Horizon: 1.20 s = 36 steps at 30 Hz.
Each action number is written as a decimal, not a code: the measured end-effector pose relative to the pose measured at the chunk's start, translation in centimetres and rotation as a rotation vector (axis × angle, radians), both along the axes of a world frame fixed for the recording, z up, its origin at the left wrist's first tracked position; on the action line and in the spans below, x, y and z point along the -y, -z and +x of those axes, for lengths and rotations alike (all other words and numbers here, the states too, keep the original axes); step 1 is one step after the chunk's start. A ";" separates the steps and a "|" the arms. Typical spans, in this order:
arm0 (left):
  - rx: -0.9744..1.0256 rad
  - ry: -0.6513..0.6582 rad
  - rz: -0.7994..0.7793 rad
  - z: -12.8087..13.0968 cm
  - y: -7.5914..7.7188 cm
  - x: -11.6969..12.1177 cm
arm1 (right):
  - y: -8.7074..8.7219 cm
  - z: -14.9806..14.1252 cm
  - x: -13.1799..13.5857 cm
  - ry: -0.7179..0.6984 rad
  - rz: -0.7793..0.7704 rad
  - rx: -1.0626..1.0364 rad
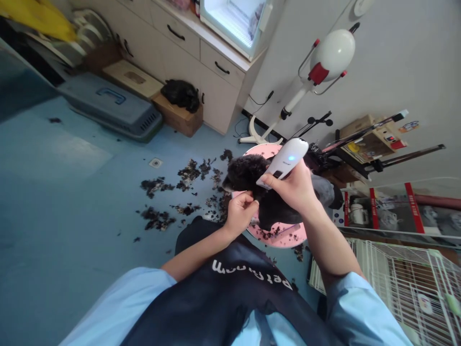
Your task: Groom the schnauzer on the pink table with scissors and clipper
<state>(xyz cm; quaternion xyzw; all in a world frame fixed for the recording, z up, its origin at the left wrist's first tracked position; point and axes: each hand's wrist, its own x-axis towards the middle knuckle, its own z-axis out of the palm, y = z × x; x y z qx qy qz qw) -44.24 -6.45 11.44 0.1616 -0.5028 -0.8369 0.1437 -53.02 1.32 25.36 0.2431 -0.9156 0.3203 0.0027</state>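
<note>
A black dog (275, 209) is on a round pink table (264, 150), its curly head (247, 172) toward the left and a closely shorn grey rump to the right. My right hand (297, 187) is closed around a white hair clipper (286, 161) with a lit blue light. The clipper's lower end is at the dog's neck, and the blade is hidden. Just below the dog's head, my left hand (240, 214) is closed in a pinch against its front. What those fingers hold is hidden. A thin purplish strip (286, 231) and loose dark hair lie on the table.
Clumps of cut hair (156, 218) are scattered over the blue floor. A grey pet carrier (111, 105) and a cardboard box (183, 117) stand by the cabinets. Behind the table is a white stand dryer (333, 55). A white wire cage (406, 278) stands at right.
</note>
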 end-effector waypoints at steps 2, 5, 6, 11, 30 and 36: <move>0.008 0.008 -0.002 0.1 0.1 0.0 | -0.1 0.0 0.2 -0.024 0.040 0.018; 0.003 0.013 0.002 0.3 0.2 -0.1 | 0.0 0.1 0.5 -0.022 0.055 0.018; 0.000 0.013 0.003 0.3 0.1 -0.1 | 0.0 0.1 0.5 -0.008 0.043 0.003; 0.021 0.016 0.008 0.7 -0.3 0.1 | 0.6 0.4 0.5 -0.029 0.013 -0.001; 0.126 0.244 0.543 1.3 0.2 3.1 | 4.1 2.5 -2.6 -0.003 -0.385 0.112; 0.141 0.278 0.558 1.5 0.7 4.1 | 5.2 3.3 -2.6 0.065 -0.458 0.107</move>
